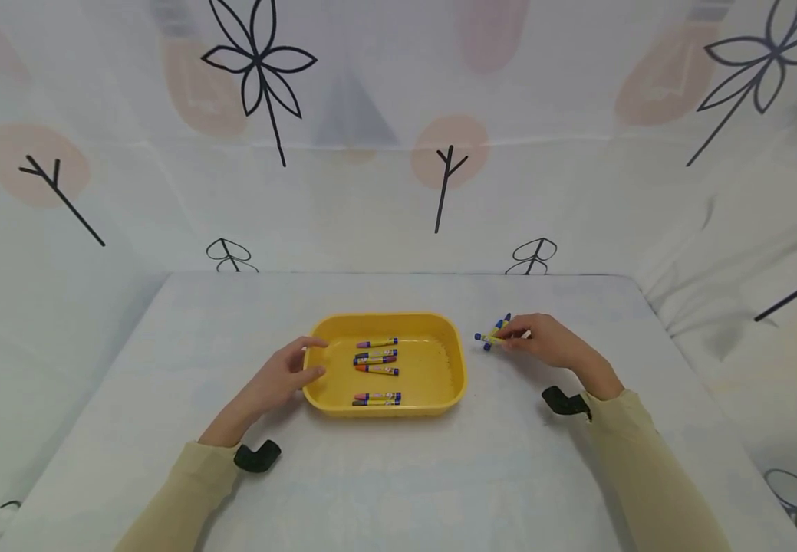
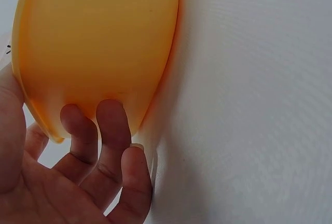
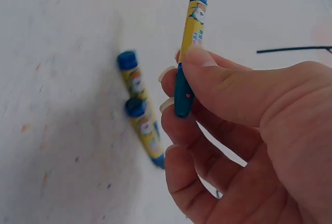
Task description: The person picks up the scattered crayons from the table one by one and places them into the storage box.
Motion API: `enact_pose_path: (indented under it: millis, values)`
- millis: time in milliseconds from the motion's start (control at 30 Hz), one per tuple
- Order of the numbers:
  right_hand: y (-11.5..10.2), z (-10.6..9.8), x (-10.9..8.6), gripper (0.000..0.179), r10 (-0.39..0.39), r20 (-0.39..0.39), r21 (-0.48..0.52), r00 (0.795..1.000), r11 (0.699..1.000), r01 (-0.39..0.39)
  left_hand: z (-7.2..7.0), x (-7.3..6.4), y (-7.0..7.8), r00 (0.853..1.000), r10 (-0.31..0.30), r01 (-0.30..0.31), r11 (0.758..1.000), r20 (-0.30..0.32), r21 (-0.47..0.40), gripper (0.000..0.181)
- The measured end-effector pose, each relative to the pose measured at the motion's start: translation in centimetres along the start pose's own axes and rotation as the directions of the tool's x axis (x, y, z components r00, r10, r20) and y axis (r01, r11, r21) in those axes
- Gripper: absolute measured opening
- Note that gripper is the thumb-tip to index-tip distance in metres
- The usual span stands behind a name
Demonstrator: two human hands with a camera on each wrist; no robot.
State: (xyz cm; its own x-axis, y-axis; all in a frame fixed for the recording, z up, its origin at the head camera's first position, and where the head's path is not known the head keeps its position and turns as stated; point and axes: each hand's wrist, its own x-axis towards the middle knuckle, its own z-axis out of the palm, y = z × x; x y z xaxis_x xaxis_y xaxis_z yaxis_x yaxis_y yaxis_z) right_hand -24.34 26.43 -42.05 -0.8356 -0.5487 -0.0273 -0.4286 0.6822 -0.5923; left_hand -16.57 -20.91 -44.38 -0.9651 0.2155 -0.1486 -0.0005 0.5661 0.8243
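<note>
My left hand (image 1: 279, 376) grips the left edge of a yellow plastic tray (image 1: 433, 376); in the left wrist view its curled fingers (image 2: 113, 125) touch the tray's outer wall. Between thumb and fingers, my right hand (image 1: 550, 341) pinches a crayon (image 3: 193, 29) with a yellow wrapper and a dark teal tip, held above the table right of the tray. Below it, two blue-and-yellow crayons (image 3: 136, 79) lie on the table, partly overlapping. Inside the tray are several crayons in a rough column, among them an orange one (image 1: 379, 370) and a pink one (image 1: 379, 396).
A white cloth covers the table (image 1: 398, 483), whose far edge meets a patterned curtain (image 1: 357, 199) with printed flowers and twigs. Dark bands (image 1: 258, 457) sit at both wrists, near the pale sleeves (image 1: 647, 468).
</note>
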Motion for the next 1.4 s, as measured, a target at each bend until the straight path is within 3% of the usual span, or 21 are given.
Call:
enact_pose_path:
  millis: [167,500,767,1067,1233,1400]
  values:
    - [-2.2,-0.2,0.4,0.016,-0.012,-0.008,0.072,1.000,0.997,0.012,-0.1,0.1,0.0,1.000,0.003,-0.003,1.000,0.003,0.001,0.044]
    - [-6.9,-0.1,2.8,0.018,-0.053,-0.032,0.096,0.998,0.994,0.056,-0.1,0.0,0.0,1.000,0.003,-0.003,1.000,0.007,-0.001,0.044]
    - [-10.2,0.9,6.6,0.022,-0.141,0.043,0.139,0.989,0.981,0.134,-0.1,0.0,0.1,1.000,0.004,-0.004,1.000,0.006,0.002,0.045]
    - [-13.1,2.7,10.8,0.017,-0.231,0.065,0.155,0.971,0.963,0.219,-0.1,0.0,0.1,1.000,0.007,-0.007,1.000,0.008,-0.003,0.045]
    - [-13.9,4.2,12.1,0.020,-0.225,0.142,0.199,0.964,0.961,0.195,-0.2,0.1,-0.1,1.000,0.019,-0.019,1.000,0.010,-0.007,0.044]
    - [-13.9,5.7,12.5,0.015,-0.178,0.287,0.142,0.941,0.980,0.142,-0.2,0.0,0.0,1.000,0.024,-0.024,1.000,0.009,-0.004,0.044]
